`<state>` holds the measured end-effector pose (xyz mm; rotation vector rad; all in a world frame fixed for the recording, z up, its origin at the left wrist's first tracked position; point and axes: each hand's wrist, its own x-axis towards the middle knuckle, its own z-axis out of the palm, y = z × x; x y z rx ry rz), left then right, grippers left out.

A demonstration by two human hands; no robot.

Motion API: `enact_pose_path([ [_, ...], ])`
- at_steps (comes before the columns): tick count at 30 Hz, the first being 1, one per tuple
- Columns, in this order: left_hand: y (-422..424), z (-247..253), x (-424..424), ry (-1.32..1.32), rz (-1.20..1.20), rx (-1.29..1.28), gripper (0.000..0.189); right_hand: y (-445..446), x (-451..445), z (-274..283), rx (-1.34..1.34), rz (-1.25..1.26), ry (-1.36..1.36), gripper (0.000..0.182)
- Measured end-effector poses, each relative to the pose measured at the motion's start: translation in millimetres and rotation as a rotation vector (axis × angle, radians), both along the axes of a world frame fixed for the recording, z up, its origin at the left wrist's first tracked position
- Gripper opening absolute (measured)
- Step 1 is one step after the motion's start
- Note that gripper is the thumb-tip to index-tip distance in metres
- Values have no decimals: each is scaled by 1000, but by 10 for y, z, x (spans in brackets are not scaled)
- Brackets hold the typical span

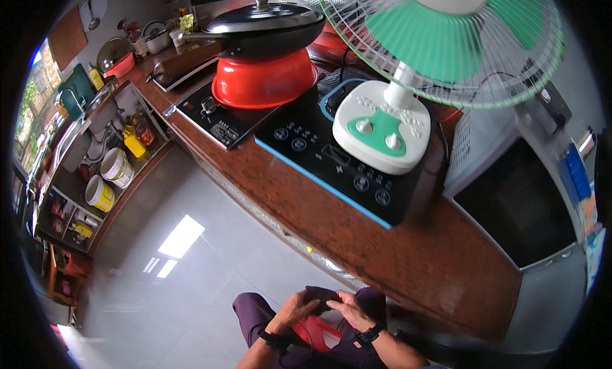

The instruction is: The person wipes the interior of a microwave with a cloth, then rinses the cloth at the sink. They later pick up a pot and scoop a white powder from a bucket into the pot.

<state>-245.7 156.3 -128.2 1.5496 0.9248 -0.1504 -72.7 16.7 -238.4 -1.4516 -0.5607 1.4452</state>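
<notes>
My left hand (297, 310) and my right hand (353, 311) are close together over my lap. Between them they grip a small dark object (321, 296), with both thumbs on its near side. Its exact kind cannot be made out. Below it, between my legs in dark purple trousers (253, 311), shows a piece of red plastic (327, 327), possibly a stool's seat. Each wrist wears a black strap, and a thin dark cable loops by the left one.
A reddish-brown counter (306, 192) runs ahead. It carries a green-and-white fan (382, 125), a black induction cooktop (311, 139), a red basin (263, 82) under a lidded pan (263, 27), and a microwave oven (516, 201). White buckets (117, 168) stand in the left cabinet.
</notes>
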Motion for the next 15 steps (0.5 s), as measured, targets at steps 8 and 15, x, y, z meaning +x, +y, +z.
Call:
enact_pose_path([
  [8,679,-399,-177,-355,324,-167,60,166,-193,450,-41,-78,-377,50],
  [15,843,798,-914,-173,572,-180,45,737,-373,1649,-94,230,-40,63],
])
